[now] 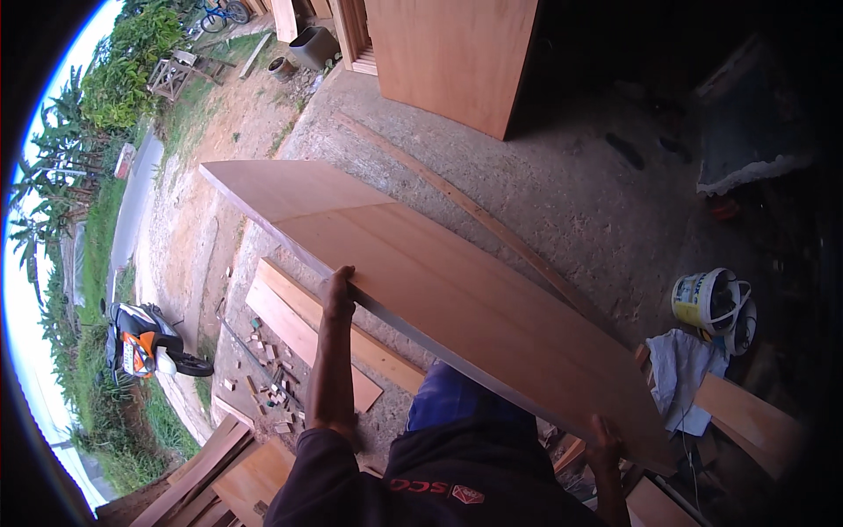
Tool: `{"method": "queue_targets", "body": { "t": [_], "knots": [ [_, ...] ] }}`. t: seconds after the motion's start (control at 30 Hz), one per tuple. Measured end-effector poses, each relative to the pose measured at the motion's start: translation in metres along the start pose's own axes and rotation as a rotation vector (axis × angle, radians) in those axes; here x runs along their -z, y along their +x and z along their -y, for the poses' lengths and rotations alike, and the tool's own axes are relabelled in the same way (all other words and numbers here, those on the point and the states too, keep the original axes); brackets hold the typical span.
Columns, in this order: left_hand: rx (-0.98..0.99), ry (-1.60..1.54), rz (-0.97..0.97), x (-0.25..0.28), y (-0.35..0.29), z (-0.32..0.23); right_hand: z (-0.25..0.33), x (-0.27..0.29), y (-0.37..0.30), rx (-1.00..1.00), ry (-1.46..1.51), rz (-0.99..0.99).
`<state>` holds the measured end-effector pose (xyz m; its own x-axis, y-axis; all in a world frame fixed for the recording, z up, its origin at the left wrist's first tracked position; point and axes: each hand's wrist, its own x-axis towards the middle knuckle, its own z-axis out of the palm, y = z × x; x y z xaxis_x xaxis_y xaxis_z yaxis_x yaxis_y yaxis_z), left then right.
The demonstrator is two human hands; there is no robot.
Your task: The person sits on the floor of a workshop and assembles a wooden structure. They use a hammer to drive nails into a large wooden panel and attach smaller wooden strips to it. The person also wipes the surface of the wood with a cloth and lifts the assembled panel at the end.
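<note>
A long, wide wooden panel is held up tilted in front of my body, reaching from the middle left to the lower right. A seam crosses its far left end. My left hand grips the near edge around its middle, the thumb on the upper face and the other fingers mostly hidden. Lower right, my right hand is closed on the same edge close to the panel's end; its fingers are partly in shadow. Below the panel, loose boards lie on the concrete by my left forearm.
A thin wooden strip lies on the concrete beyond the panel. Another large panel stands upright at the back. Wood offcuts litter the floor at left, near a parked motorbike. At right are a white bucket and a white sack.
</note>
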<state>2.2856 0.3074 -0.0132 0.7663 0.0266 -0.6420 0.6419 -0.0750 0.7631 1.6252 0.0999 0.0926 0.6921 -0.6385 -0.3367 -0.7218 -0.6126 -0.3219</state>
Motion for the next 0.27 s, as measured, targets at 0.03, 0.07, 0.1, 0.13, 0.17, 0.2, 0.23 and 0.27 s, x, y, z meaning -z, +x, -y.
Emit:
{"method": "queue_targets", "body": {
  "t": [0.03, 0.07, 0.1, 0.13, 0.17, 0.2, 0.23, 0.27],
  "knots": [
    [-0.014, 0.03, -0.033, -0.004, -0.017, -0.001, -0.012, -0.001, -0.008, 0.0, 0.017, -0.003],
    [-0.026, 0.06, -0.063, -0.012, -0.031, 0.001, -0.025, -0.001, -0.015, -0.003, 0.031, -0.006],
    [-0.037, 0.089, -0.094, -0.017, -0.045, 0.002, -0.037, -0.001, -0.023, -0.006, 0.044, -0.01],
    [-0.023, 0.077, -0.096, -0.019, -0.058, 0.001, -0.045, -0.002, -0.027, -0.016, 0.046, 0.008],
    [-0.037, 0.088, -0.098, -0.013, -0.059, 0.007, -0.051, -0.002, -0.028, -0.019, 0.052, 0.032],
    [-0.049, 0.098, -0.101, -0.006, -0.054, 0.017, -0.057, -0.001, -0.03, -0.021, 0.056, 0.057],
    [-0.059, 0.107, -0.098, -0.008, -0.053, 0.021, -0.064, 0.0, -0.029, -0.012, 0.059, 0.083],
    [-0.061, 0.108, -0.138, -0.009, -0.053, 0.025, -0.07, 0.002, -0.029, -0.002, 0.062, 0.11]
  ]
}}
